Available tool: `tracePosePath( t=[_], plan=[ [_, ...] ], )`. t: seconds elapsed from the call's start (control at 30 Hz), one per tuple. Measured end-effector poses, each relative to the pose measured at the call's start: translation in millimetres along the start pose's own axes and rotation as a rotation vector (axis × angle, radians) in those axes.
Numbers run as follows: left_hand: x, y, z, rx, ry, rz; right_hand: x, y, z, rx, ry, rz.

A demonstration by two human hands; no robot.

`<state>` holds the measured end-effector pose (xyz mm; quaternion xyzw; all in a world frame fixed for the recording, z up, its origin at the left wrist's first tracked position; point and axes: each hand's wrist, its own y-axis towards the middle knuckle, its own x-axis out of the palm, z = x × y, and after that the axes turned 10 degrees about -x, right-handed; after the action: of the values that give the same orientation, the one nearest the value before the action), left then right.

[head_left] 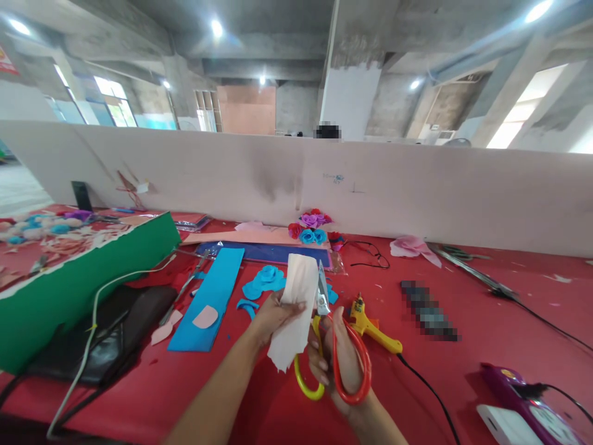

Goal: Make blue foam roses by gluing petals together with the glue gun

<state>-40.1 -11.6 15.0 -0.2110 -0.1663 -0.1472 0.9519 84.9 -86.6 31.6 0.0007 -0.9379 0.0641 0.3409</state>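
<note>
Over the red table (259,408), the worker's left hand (278,318) had a pale piece of paper (300,278) pinched about its middle, thumb on the near face and fingers behind. The paper stood nearly upright, well clear of the tabletop, its lower end ragged. The right hand (345,371) was wrapped through the handles of the scissors (323,300), thumb in the red loop and fingers by the yellow one. The loops stood apart, and one blade pointed up just beside the paper's right edge; whether it touched, I couldn't tell from where I was.

I judged the paper to be next to weightless, soft and a little crinkly, the sort that grips well enough against skin but creases or tears if tugged. A light, flat pinch at the middle looked the right hold, with fingertips kept off the edge nearest the blade. The scissors seemed much the heavier and stiffer of the two, their smooth loops the only safe place to take them.

Nearby, a blue strip (208,306) lay to the left, blue petals (269,281) sat just beyond the left hand, and a yellow glue gun (377,330) rested near the right.
</note>
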Motion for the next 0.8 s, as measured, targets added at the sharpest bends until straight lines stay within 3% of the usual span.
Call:
tracePosePath(
  t=[0.2, 0.3, 0.37, 0.43, 0.47, 0.53, 0.67, 0.8],
  plan=[
    [-10.6, 4.3, 3.8, 0.049, -0.013, 0.03, 8.5, 19.3, -2.2, 0.045, -0.168, -0.061],
    [-22.3, 7.6, 11.9, 0.063, -0.049, 0.178, 10.7, 41.5, -0.2, -0.041, -0.284, 0.005],
    [-33.2, 9.5, 18.6, 0.084, -0.073, 0.334, 8.4, 60.8, 2.1, -0.104, -0.56, 0.024],
    [-44.5, 10.9, 24.3, 0.08, -0.097, 0.431, 3.9, 80.7, 4.3, -0.318, -1.017, 0.06],
    [-49.6, 11.5, 26.2, 0.076, -0.114, 0.453, 1.6, 89.8, 5.4, -0.366, -1.086, 0.048],
    [-57.1, 12.7, 27.8, 0.073, -0.128, 0.474, -1.6, 103.8, 7.8, -0.393, -1.258, 0.065],
    [-60.0, 14.5, 26.1, 0.063, -0.154, 0.466, -0.7, 112.0, 14.9, -0.331, -1.837, -0.015],
    [-54.2, 12.3, 26.9, 0.052, -0.185, 0.432, 3.8, 105.8, 16.8, -0.398, -1.954, 0.074]
  ],
)
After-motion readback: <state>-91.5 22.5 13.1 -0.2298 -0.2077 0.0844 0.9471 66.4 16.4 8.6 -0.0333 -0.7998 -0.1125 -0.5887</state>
